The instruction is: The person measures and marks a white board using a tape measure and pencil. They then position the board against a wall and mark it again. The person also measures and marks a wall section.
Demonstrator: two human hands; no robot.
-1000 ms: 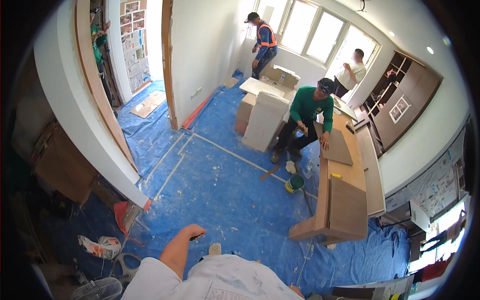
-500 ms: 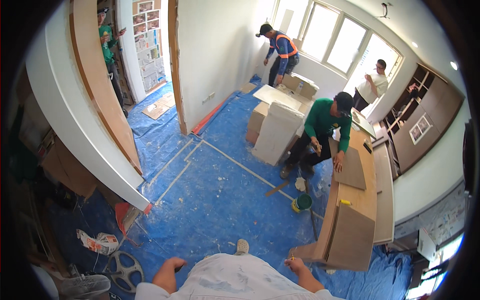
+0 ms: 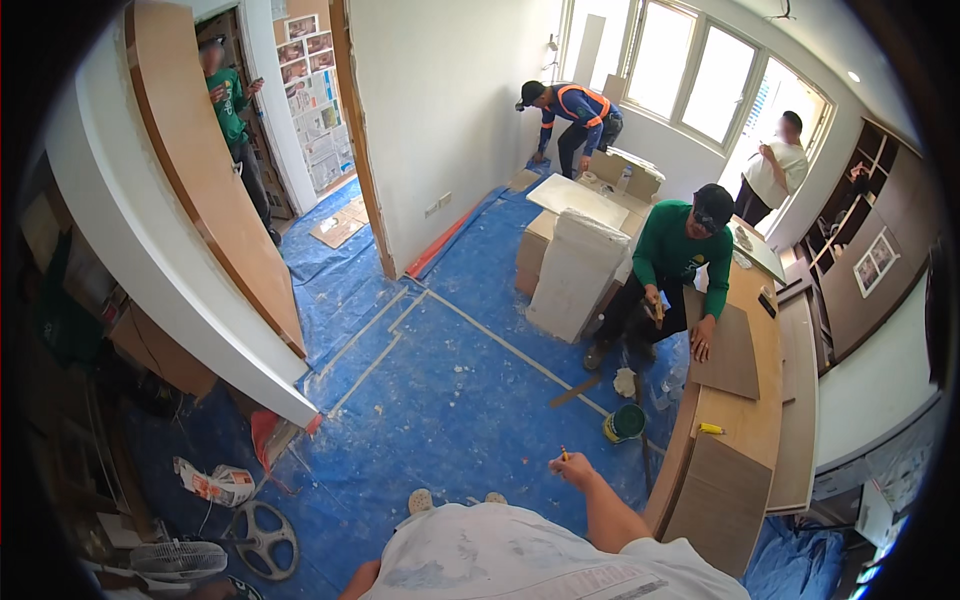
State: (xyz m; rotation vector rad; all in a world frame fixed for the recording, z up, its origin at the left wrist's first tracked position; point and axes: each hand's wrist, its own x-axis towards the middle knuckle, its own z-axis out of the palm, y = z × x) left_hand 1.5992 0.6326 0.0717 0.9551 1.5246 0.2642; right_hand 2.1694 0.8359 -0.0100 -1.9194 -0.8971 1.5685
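My right hand point(image 3: 574, 470) reaches out in front of me above the floor, fingers closed on a short, thin yellow stick point(image 3: 564, 454). The stick is too small to tell whether it is a pencil. Of my left arm point(image 3: 362, 581) only a piece shows at the lower edge; that hand is hidden. To the right of my right hand stands a green bucket point(image 3: 625, 423) with pale matter around its rim. Past it runs a long wooden cabinet point(image 3: 722, 500), with a yellow tool point(image 3: 711, 429) lying on it.
A co-worker in green point(image 3: 685, 250) rests a hand on a brown board point(image 3: 728, 352). Others are by the far wall, window and doorway. A blue sheet point(image 3: 400, 440) with tape lines covers the floor. A fan point(image 3: 175, 562) and a wheel-like part point(image 3: 265, 540) sit at left.
My right hand has moved forward and up with the yellow stick. My left hand has dropped back out of sight. The whole view has shifted slightly.
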